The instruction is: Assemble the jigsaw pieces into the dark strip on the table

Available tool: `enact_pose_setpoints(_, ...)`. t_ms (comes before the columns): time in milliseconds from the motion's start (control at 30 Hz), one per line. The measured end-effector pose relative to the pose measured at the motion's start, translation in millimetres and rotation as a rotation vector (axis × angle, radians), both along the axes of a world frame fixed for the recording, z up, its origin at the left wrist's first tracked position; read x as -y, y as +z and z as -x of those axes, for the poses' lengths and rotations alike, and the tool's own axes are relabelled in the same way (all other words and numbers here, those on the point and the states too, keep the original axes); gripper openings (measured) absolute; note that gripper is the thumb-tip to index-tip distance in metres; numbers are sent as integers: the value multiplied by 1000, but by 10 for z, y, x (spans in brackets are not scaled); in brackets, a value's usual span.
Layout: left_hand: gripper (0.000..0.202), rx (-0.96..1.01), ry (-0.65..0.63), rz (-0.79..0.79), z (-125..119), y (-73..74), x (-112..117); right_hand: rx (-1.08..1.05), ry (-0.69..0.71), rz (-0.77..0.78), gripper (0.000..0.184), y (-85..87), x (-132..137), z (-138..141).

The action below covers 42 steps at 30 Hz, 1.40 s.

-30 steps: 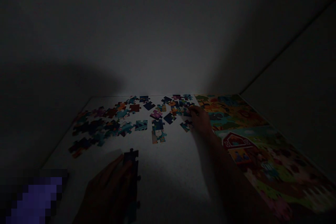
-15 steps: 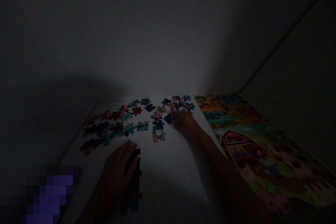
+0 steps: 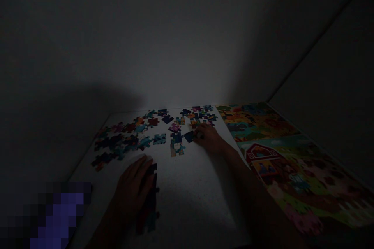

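1. Dark-blue jigsaw piece (image 3: 189, 136) is lying on the white tabletop (image 3: 204, 206), just left of the right hand (image 3: 209, 139), the nearer hand. Its fingers (image 3: 198, 134) are touching the piece's right edge, but the dim light hides whether they are gripping it.
2. Long dark strip of joined pieces (image 3: 150, 202) is lying roughly front to back, just beside the left hand (image 3: 132, 188).
3. Left fingers (image 3: 142, 165) are curling toward the strip's far end, neither clearly clenched nor released.
4. Loose jigsaw pieces (image 3: 122, 142) are lying ahead of both hands, while a printed farm picture (image 3: 263, 155) is lying to the right.
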<state>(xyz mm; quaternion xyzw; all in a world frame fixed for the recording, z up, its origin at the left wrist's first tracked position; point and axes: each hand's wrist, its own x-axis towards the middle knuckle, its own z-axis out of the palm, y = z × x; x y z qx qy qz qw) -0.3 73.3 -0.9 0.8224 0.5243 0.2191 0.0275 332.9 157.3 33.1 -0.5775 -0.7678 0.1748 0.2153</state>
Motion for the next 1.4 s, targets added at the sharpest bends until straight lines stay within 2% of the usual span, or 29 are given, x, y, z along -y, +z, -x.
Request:
enact_pose_setpoints(100, 43, 23, 13, 3, 8, 9, 7, -67, -10, 24, 17, 7, -10, -53)
enact_pose_setpoints(267, 42, 5, 17, 13, 44, 20, 15, -197, -201, -48, 25, -20, -68, -205)
enact_pose_setpoints(433, 45, -65, 30, -14, 110, -62, 11, -276, -336, -69, 27, -101, -106, -362)
enact_pose_setpoints(733, 45, -104, -1, -30, 160, -118, 33, -291, -416, -36, 31, -133, -117, -399)
enact_pose_setpoints(900, 45, -112, -2, 0, 140, -64, 73, -268, -374, -57, 29, -134, -106, -380)
enact_pose_setpoints(1067, 45, -109, 15, 20, 109, -21, 101, -152, -220, -66, 29, -72, -90, -230)
enact_pose_setpoints(1200, 45, -130, 24, -3, 98, -30, 98, -82, -57, -111, 33, -4, -33, 2)
enact_pose_setpoints(1333, 43, -158, 24, 7, 90, -14, 97, -51, 95, -128, 29, 58, 94, 316)
enact_pose_setpoints(1400, 43, -168, 13, 1, 85, 1, 96, -23, 127, -114, 38, 74, 155, 456)
